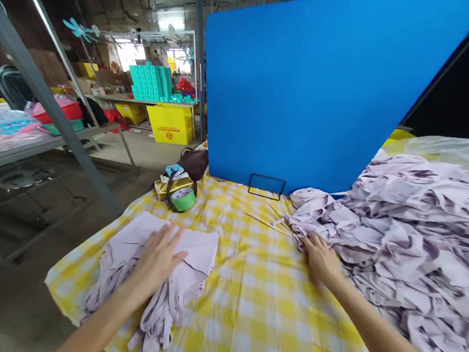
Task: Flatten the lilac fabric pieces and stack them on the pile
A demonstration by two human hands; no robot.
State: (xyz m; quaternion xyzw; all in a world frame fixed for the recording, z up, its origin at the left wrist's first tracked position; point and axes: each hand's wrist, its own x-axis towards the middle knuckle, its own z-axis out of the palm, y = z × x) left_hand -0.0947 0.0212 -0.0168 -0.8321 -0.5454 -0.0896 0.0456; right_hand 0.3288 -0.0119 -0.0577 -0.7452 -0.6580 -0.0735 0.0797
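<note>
My left hand (159,258) lies flat, fingers stretched out, on a neat stack of pale lilac cloth pieces (196,254) with long straps hanging over the table's left side. My right hand (320,257) reaches to the edge of a big loose heap of the same lilac cloth (423,235) on the right, and its fingers pinch a fold of the nearest piece. Both rest on a table covered with a yellow and white checked cloth (255,301).
A large blue board (313,91) stands upright behind the table. A green tape roll (182,199), a gold box (165,186) and a dark bag (194,162) sit at the back left. Metal posts, shelves and a yellow carton (170,124) stand further left.
</note>
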